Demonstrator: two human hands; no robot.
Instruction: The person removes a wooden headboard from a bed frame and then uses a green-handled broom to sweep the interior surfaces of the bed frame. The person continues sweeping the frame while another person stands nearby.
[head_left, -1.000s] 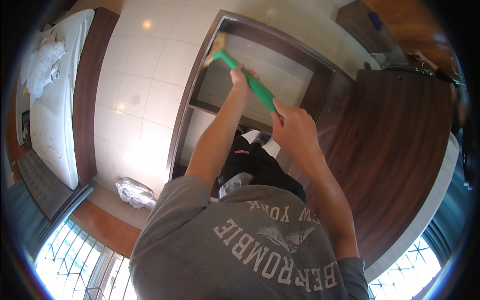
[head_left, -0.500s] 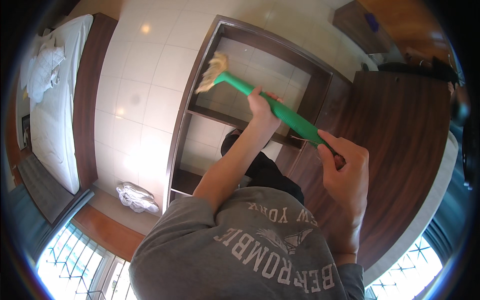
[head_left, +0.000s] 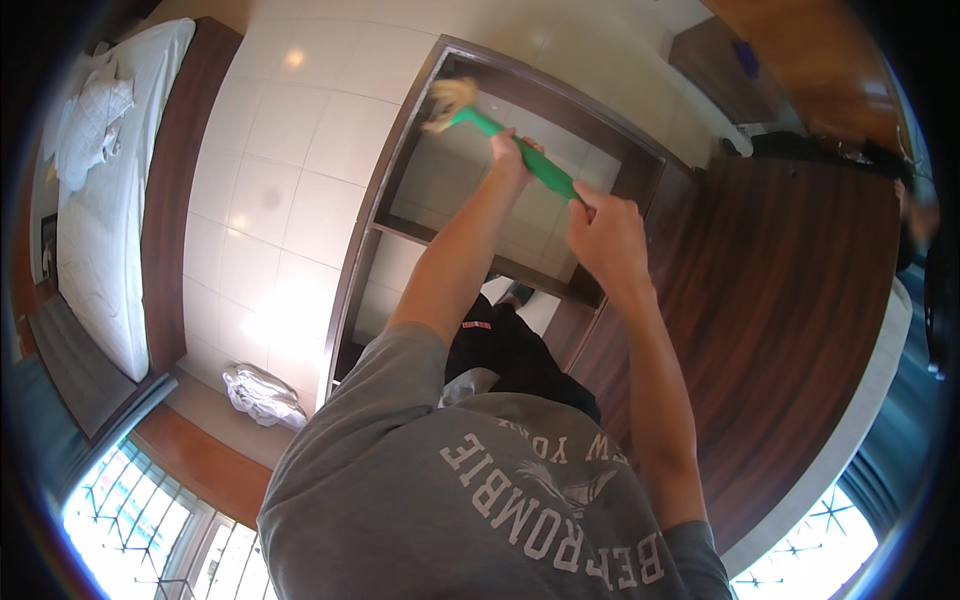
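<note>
Both of my hands are closed around the green handle of a hand broom (head_left: 550, 173). Farther up, toward the bristles, grips my left hand (head_left: 511, 158). My right hand (head_left: 612, 240) wraps the near end, hiding the handle's tip. The straw-coloured bristles, blurred by motion, are at the far left inside corner of a dark wooden bed frame (head_left: 580, 98); whether they touch it I cannot tell. Tiled floor shows through the frame's open compartments. My legs, in black trousers, are among its lower crosspieces.
A large dark wood panel (head_left: 770, 330) lies to the right of the frame. Over pale floor tiles (head_left: 310, 150), a bed with a white sheet (head_left: 105, 260) stands at the left. A crumpled white cloth bundle (head_left: 262, 395) sits near the window. A wooden box-like piece (head_left: 725, 70) stands far right.
Both hands and the broom have moved away from me, the bristles going up toward the frame's far left corner. My right arm is stretched farther out.
</note>
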